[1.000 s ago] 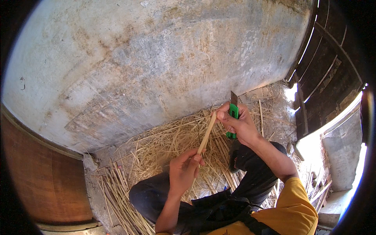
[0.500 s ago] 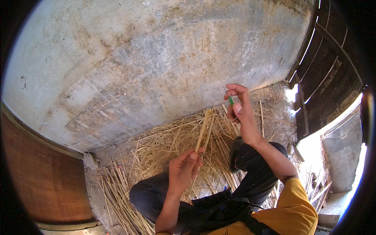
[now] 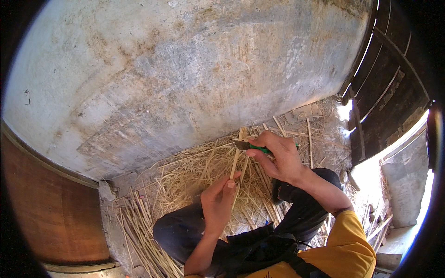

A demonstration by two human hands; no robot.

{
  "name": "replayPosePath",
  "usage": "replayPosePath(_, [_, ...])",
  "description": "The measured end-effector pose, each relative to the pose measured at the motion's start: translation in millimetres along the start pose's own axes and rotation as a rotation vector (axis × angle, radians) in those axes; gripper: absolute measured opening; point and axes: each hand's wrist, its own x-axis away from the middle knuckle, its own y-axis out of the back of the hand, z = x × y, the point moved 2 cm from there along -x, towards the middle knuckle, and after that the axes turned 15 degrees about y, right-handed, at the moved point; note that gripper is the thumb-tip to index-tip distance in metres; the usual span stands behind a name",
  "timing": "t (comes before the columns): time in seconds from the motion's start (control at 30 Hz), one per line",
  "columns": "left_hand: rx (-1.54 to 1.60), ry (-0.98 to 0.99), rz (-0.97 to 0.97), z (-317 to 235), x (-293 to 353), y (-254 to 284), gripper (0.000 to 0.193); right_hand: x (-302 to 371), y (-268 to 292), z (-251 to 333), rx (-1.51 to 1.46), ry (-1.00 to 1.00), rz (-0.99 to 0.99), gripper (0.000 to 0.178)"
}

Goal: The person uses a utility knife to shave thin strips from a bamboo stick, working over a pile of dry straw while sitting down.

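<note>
Moved, past half second: right hand [image 3: 282, 158] and knife [image 3: 263, 149], lowered and swung leftward to the strip [image 3: 235, 162]; left hand [image 3: 219, 197], little changed.
Left grip: thumb and fingers closed on the strip's lower part, probably to steady it and leave the upper length bare.
Strip: pale, narrow, rising from the left grip toward the wall.
Blade: pointing left from the right grip, across the strip's upper part; contact cannot be told.
Right grip: closed around the green handle, seemingly turned sideways to set the edge crosswise.
Brown panel [image 3: 55, 199]: far left of both grips.
Sticks [image 3: 141, 227]: loose pile, lower left of left grip.
Shavings [image 3: 183, 169]: heaped below both grips, confusing the strip's outline.
Wall [image 3: 204, 74]: beyond both grips, limiting forward reach.
Right knee [image 3: 327, 178]: below right wrist, restricting downward room.
Dark boards [image 3: 394, 88]: far right of right grip.
</note>
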Motion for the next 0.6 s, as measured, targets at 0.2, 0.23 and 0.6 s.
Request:
replayPosePath(0.2, [0.002, -0.136, -0.064, 8.3, -0.7, -2.2, 0.025, -5.6, 1.9, 1.7, 0.105, 0.083, 0.022, 0.023])
replayPosePath(0.23, [0.008, -0.147, -0.07, 8.4, -0.8, -2.4, 0.025, -6.3, 2.2, 1.0, 0.118, 0.094, 0.023, 0.022])
replayPosePath(0.6, [-0.111, -0.116, -0.116, 0.2, -2.4, 1.5, 0.025, -5.8, -4.4, -11.5, 0.212, 0.116, 0.052, 0.022])
